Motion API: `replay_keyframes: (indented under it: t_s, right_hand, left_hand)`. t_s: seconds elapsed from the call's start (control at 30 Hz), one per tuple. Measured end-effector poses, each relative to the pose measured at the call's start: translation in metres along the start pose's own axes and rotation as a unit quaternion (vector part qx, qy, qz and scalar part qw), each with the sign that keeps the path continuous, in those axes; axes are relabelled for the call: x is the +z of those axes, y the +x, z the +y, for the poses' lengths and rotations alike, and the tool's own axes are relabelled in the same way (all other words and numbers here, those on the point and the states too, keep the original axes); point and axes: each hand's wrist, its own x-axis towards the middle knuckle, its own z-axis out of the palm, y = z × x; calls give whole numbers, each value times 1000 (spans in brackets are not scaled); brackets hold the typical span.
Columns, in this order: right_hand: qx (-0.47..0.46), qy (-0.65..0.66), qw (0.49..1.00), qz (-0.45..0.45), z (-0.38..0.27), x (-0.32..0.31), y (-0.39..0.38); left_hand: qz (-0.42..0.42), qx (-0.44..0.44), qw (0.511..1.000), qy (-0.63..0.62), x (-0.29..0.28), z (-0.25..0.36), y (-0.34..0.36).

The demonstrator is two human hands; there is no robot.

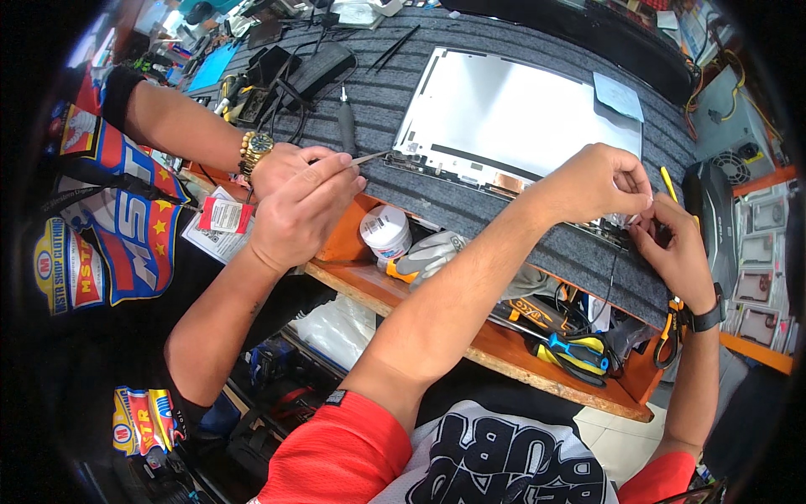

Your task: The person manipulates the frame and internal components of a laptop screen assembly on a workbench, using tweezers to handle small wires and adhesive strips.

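A silvery white laptop screen panel (pixel 512 109) lies on the ribbed grey mat, bare strips and small parts along its near edge. My left hand (pixel 600 181) reaches over its near right corner, thumb and fingers pinched together. Close beside it, my right hand (pixel 674 248) has its fingertips closed at the same corner. Whatever the fingertips hold is too small or hidden to make out. A thin dark cable (pixel 611 281) hangs below that corner. At the panel's near left corner, a co-worker's hand (pixel 306 202) holds pointed tweezers (pixel 369 157); their other hand (pixel 281 168) is just behind.
A blue-grey cloth (pixel 618 97) rests on the panel's far right corner. A dark screwdriver (pixel 346 122) and a black power adapter (pixel 323 74) lie left of it. Under the mat's edge, an open drawer (pixel 470 340) holds a white tub (pixel 385 233), gloves and pliers.
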Motion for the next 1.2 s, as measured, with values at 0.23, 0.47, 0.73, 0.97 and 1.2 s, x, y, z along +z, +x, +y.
replay_keyframes:
  t_s: [0.23, 0.47, 0.73, 0.97, 1.2]
  right_hand:
    - [-5, -2, 1000, 1, 5, -2, 3]
    - [5, 9, 1000, 15, 8, 1, 4]
    - [2, 12, 1000, 11, 10, 4, 5]
    - [-11, -2, 1000, 17, 9, -1, 3]
    - [-27, -14, 999, -30, 7, -3, 9]
  left_hand:
    - [-2, -6, 1000, -3, 0, 4, 2]
    - [-6, -12, 1000, 15, 0, 6, 3]
    - [-6, -10, 1000, 16, -2, 7, -1]
    - [-9, 0, 999, 49, -1, 9, 5]
    - [2, 2, 998, 62, -5, 1, -1]
